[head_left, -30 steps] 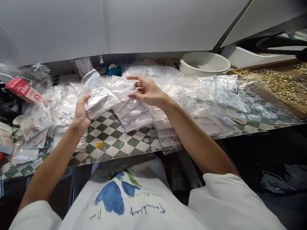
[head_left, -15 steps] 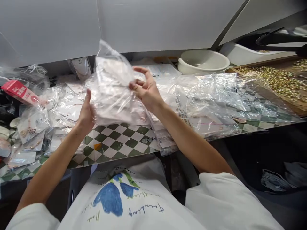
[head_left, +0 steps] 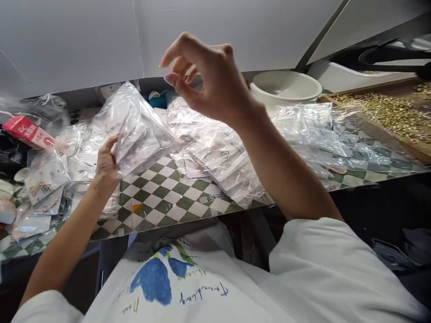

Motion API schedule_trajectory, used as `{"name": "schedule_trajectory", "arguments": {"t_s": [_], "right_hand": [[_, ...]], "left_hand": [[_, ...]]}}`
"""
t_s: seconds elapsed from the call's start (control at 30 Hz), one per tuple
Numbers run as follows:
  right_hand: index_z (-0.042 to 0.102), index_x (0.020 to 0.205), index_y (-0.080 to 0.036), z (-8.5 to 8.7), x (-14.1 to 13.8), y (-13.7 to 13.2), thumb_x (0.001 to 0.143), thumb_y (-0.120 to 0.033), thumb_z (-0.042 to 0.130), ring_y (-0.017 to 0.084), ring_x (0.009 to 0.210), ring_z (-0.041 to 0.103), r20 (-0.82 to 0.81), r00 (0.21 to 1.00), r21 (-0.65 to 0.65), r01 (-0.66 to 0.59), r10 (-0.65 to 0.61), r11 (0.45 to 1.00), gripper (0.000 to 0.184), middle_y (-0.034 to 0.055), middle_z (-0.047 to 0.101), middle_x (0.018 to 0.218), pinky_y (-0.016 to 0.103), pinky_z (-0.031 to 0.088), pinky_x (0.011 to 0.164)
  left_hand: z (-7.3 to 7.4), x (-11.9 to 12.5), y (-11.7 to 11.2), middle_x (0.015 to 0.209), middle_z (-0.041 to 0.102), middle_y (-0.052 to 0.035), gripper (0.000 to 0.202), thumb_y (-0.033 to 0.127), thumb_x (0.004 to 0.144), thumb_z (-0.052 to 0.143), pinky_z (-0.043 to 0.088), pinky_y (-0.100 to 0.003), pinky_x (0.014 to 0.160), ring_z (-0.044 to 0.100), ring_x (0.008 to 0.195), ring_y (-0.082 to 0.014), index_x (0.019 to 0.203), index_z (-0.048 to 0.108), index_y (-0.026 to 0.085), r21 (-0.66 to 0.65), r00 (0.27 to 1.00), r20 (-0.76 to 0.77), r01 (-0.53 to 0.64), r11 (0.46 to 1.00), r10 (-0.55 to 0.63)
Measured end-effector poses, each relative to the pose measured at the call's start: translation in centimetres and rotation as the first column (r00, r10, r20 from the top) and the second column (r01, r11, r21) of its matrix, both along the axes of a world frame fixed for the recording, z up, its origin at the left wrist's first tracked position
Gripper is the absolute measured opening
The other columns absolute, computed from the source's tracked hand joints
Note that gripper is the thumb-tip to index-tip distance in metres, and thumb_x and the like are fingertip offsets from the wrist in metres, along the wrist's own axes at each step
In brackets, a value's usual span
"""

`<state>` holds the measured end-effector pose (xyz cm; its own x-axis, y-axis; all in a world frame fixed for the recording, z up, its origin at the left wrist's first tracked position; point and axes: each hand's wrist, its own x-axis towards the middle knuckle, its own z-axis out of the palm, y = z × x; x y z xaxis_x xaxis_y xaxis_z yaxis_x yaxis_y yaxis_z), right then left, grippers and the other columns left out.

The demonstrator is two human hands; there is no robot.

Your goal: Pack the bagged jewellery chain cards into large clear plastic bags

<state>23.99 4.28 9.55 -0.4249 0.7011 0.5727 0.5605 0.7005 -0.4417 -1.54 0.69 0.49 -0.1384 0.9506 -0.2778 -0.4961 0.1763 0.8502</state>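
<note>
Over the green-and-white checkered tabletop (head_left: pixel 158 197), the left hand (head_left: pixel 107 161) alone now bears a clear, crinkled plastic bag with pale cards inside (head_left: pixel 138 139), its fingers closed on the near lower corner. Half a second ago the right hand (head_left: pixel 215 80) was at the bag too; now it is raised well apart from it, fingers curled, thumb and forefinger parted, and nothing visible between them, so it seems free for handling. In the middle, the glossy heap of clear packets (head_left: pixel 222 161) has shifted, a printed recycling mark now showing nearer the front edge. The right forearm hides part of that heap. More bagged cards (head_left: pixel 43 190) crowd the left side below a red drink carton (head_left: pixel 28 130); a round cream bowl (head_left: pixel 286 85) stands behind, beside a brown tray (head_left: pixel 397 93) of small gold pieces (head_left: pixel 387 114).
</note>
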Motion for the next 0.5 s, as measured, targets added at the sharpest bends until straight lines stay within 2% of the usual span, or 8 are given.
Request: {"name": "schedule_trajectory", "arguments": {"t_s": [0.07,0.13,0.2,0.23,0.3,0.33,0.4,0.5], "right_hand": [[0.069,0.119,-0.019,0.6,0.0,0.2,0.106,-0.030,0.057,0.020,0.095,0.066,0.242,0.970,0.020,0.015,-0.019,1.000,0.021,0.0059,0.073,0.099,0.043,0.052,0.094],[0.073,0.113,-0.019,-0.3,-0.2,0.5,0.096,-0.024,0.073,0.018,0.084,0.067,0.433,0.892,-0.205,-0.041,0.128,0.978,0.018,0.0030,0.074,0.093,0.038,0.053,0.082],[0.075,0.113,-0.019,-2.2,-0.4,0.9,0.081,-0.023,0.088,0.020,0.086,0.069,0.526,0.789,-0.463,-0.047,0.317,0.885,0.034,0.0039,0.076,0.102,0.034,0.053,0.075],[0.075,0.116,-0.018,-3.4,-0.6,1.1,0.076,-0.023,0.091,0.023,0.094,0.070,0.556,0.743,-0.532,-0.025,0.371,0.847,0.044,0.0063,0.076,0.112,0.035,0.053,0.075],[0.070,0.128,-0.015,-5.6,-0.9,1.3,0.075,-0.021,0.091,0.028,0.109,0.066,0.592,0.707,-0.560,0.015,0.387,0.828,0.057,0.0124,0.071,0.128,0.037,0.052,0.081],[0.069,0.130,-0.013,-6.5,-1.0,1.5,0.077,-0.018,0.089,0.028,0.111,0.065,0.596,0.710,-0.549,0.020,0.375,0.836,0.056,0.0138,0.070,0.128,0.038,0.051,0.082],[0.072,0.120,-0.012,-7.6,-0.9,1.9,0.083,-0.009,0.079,0.025,0.103,0.066,0.585,0.716,-0.554,0.010,0.381,0.832,0.038,0.0119,0.072,0.117,0.037,0.050,0.081],[0.074,0.087,-0.015,-7.6,0.1,2.9,0.085,-0.003,0.070,0.019,0.090,0.065,0.529,0.733,-0.586,-0.049,0.428,0.809,0.013,0.0054,0.073,0.098,0.037,0.050,0.081]], "left_hand": [[0.2,-0.1,0.0,0.084,0.079,0.0014,0.022,0.029,0.086,0.078,0.069,-0.030,0.083,0.080,0.097,-0.0224,0.105,0.070,0.023,0.015,0.999,0.016,-0.040,0.999,0.040],[0.4,-0.1,0.1,0.094,0.081,-0.0008,0.022,0.037,0.091,0.076,0.069,-0.033,0.087,0.079,0.106,-0.0242,0.109,0.073,0.025,0.041,0.998,0.017,-0.061,0.997,0.060],[0.4,-0.2,0.2,0.102,0.082,-0.0032,0.021,0.044,0.094,0.073,0.070,-0.038,0.087,0.078,0.111,-0.0264,0.106,0.075,0.027,0.069,0.997,0.013,-0.081,0.994,0.080],[0.4,-0.2,0.3,0.106,0.082,-0.0037,0.020,0.046,0.094,0.073,0.070,-0.039,0.086,0.077,0.114,-0.0273,0.102,0.076,0.028,0.076,0.996,0.011,-0.091,0.993,0.091],[0.2,-0.3,0.4,0.113,0.081,-0.0034,0.016,0.044,0.093,0.074,0.070,-0.041,0.088,0.075,0.119,-0.0279,0.098,0.076,0.029,0.079,0.994,0.021,-0.108,0.991,0.106],[0.1,-0.4,0.4,0.116,0.081,-0.0033,0.016,0.043,0.093,0.074,0.070,-0.041,0.090,0.074,0.121,-0.0280,0.098,0.077,0.029,0.077,0.993,0.033,-0.114,0.991,0.112],[0.0,-0.4,0.5,0.119,0.080,-0.0042,0.016,0.042,0.093,0.073,0.069,-0.043,0.094,0.073,0.124,-0.0282,0.098,0.077,0.028,0.076,0.991,0.049,-0.126,0.989,0.122],[-0.1,-0.4,0.5,0.116,0.081,-0.0062,0.017,0.041,0.091,0.074,0.067,-0.045,0.098,0.071,0.127,-0.0287,0.098,0.077,0.025,0.059,0.987,0.038,-0.156,0.986,0.154]]}}
